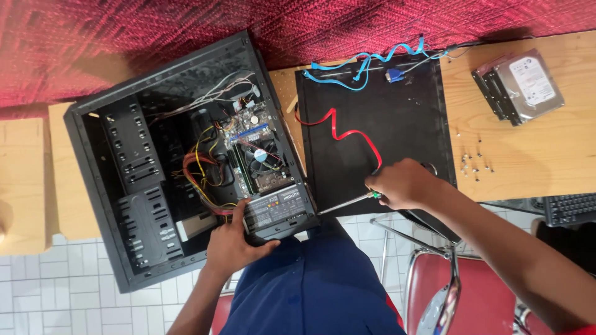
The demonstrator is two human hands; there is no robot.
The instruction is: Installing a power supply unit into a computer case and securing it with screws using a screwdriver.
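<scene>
On a light wooden table [534, 167] lies an open black metal computer case [124, 186]. The left hand [233, 242] grips the grey box-shaped power supply [276, 208] inside it. The right hand [400, 183] is clenched around a green-handled screwdriver [351, 201], over the flat black side panel [379, 118].

Single head-worn view, looking steeply down from close above. It faces an open computer case [186, 161] on a wooden table [528, 167].
</scene>
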